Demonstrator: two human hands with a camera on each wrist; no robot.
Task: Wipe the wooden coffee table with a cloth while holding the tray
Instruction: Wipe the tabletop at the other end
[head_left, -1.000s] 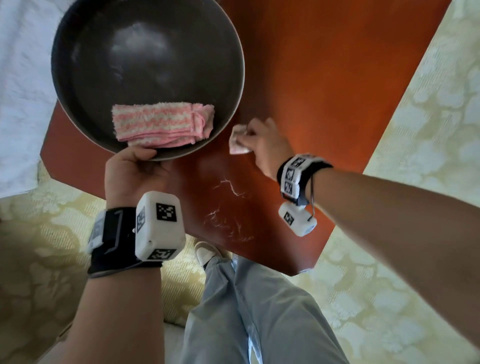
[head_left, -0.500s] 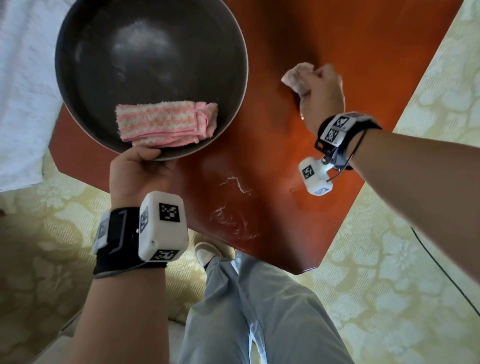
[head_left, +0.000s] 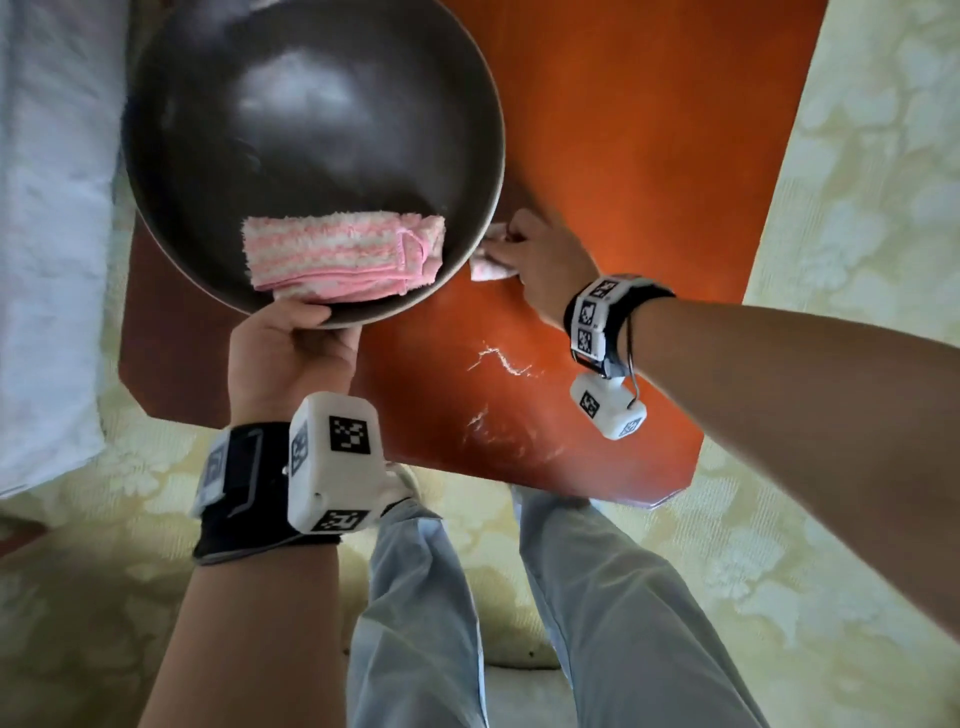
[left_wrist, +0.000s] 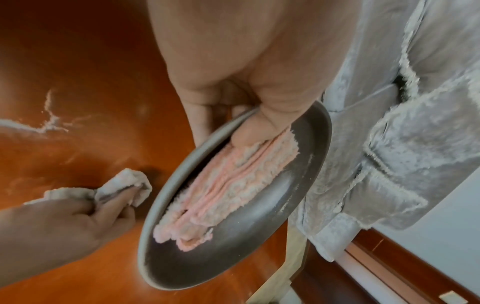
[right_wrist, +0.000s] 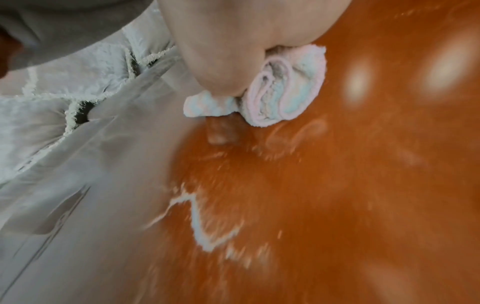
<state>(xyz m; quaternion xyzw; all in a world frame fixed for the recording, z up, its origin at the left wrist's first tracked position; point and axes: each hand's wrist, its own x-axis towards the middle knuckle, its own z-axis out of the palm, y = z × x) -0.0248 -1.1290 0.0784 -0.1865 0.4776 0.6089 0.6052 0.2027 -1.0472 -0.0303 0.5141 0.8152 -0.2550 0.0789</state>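
Note:
My left hand (head_left: 291, 348) grips the near rim of a round dark tray (head_left: 311, 119) held above the orange-brown wooden table (head_left: 649, 156); its thumb (left_wrist: 255, 131) presses a folded pink striped towel (head_left: 345, 260) lying in the tray (left_wrist: 259, 236). My right hand (head_left: 545, 260) holds a small bunched white cloth (head_left: 485, 267) against the table top, right beside the tray's right rim. In the right wrist view the cloth (right_wrist: 283, 92) is rolled under my palm. White streaks of residue (head_left: 498, 364) mark the table near its front edge.
A pale floral carpet (head_left: 857, 208) surrounds the table. White fabric furniture (head_left: 47, 208) stands at the left. My legs in light trousers (head_left: 597, 597) and a white shoe (head_left: 402, 480) are just below the table's near edge.
The right hand with the cloth swept from beside the tray out to the far right of the table, then came back to the tray's rim. The left hand kept the tray steady.

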